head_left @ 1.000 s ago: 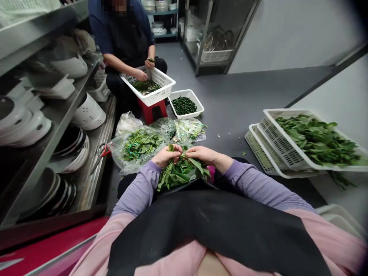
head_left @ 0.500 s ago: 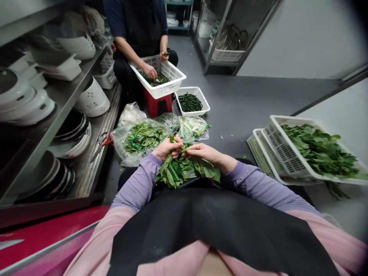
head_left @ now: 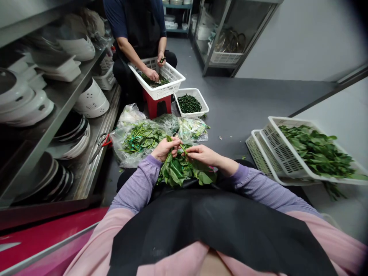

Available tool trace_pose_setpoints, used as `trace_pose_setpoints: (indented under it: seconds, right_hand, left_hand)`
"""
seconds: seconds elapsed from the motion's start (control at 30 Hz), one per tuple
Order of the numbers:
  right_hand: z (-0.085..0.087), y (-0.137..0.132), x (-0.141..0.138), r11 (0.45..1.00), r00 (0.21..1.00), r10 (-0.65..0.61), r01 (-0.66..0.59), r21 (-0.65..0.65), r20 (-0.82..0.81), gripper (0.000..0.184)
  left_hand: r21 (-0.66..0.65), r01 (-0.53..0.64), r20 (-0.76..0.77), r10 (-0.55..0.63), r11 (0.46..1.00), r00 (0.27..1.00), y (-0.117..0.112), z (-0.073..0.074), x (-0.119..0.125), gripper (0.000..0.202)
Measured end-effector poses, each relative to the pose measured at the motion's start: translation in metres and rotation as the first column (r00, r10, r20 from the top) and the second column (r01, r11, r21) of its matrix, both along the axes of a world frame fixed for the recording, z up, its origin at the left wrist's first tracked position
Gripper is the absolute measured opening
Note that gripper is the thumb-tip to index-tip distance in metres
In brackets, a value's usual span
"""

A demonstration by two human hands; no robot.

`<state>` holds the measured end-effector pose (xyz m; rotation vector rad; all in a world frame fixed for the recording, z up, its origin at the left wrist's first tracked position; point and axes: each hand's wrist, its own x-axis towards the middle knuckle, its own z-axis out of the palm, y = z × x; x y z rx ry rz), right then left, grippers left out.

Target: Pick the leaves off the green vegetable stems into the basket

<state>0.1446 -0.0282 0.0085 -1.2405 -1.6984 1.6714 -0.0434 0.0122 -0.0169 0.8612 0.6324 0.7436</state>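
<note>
My left hand (head_left: 164, 148) grips the stem end of a bunch of leafy greens (head_left: 181, 171) that hangs over my lap. Close beside it, my right hand (head_left: 201, 153) pinches a stem of the same bunch, fingers closed. The leaves droop down toward my black apron (head_left: 218, 230). Just beyond my hands lie clear plastic bags of green stems (head_left: 140, 140) on the floor.
To my right, stacked white baskets (head_left: 276, 153) hold picked leaves (head_left: 319, 149). Another person sits ahead with hands in a white basket (head_left: 169, 82) on a red stool (head_left: 155, 107); a smaller basket of green chillies (head_left: 189, 103) stands beside. Steel shelves with bowls (head_left: 43, 107) and scissors (head_left: 100, 143) line the left.
The view has tilted down a little. My hands stay together on the bunch, and the leaves have shifted slightly under my fingers. The person ahead keeps moving hands in the basket.
</note>
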Motion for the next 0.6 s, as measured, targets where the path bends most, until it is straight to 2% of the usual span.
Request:
trace_pose_setpoints:
  seconds: [0.13,0.27,0.37,0.47,0.53,0.6]
  right_hand:
    - [-0.003,0.007,0.002,0.962,0.984,0.031,-0.078,-0.262,-0.178,0.027]
    - [-0.009,0.012,0.003,0.907,0.964,-0.034,-0.082,-0.414,-0.265,0.028]
    - [-0.015,0.013,-0.001,0.907,0.961,-0.065,-0.055,-0.417,-0.269,0.023]
    - [-0.019,0.015,-0.007,0.952,0.972,-0.092,0.022,-0.306,-0.216,0.014]
    - [-0.019,0.014,-0.013,0.965,0.973,-0.133,0.083,-0.25,-0.188,0.011]
    - [-0.019,0.011,-0.02,0.951,0.953,-0.228,0.175,-0.254,-0.198,0.01]
  left_hand:
    - [0.026,-0.006,-0.018,0.006,1.0,1.0,-0.002,0.0,0.001,0.034]
    - [0.022,0.026,0.0,-0.026,0.999,1.0,-0.002,0.0,0.001,0.036]
    - [0.041,0.027,-0.016,-0.026,0.999,1.0,-0.002,-0.002,0.003,0.038]
    - [0.07,-0.002,-0.038,0.005,0.998,0.999,-0.003,-0.004,0.005,0.037]
    - [0.091,-0.057,-0.034,0.06,0.994,0.998,-0.004,-0.004,0.006,0.037]
    - [0.122,-0.124,-0.032,0.129,0.985,0.991,-0.005,-0.004,0.008,0.036]
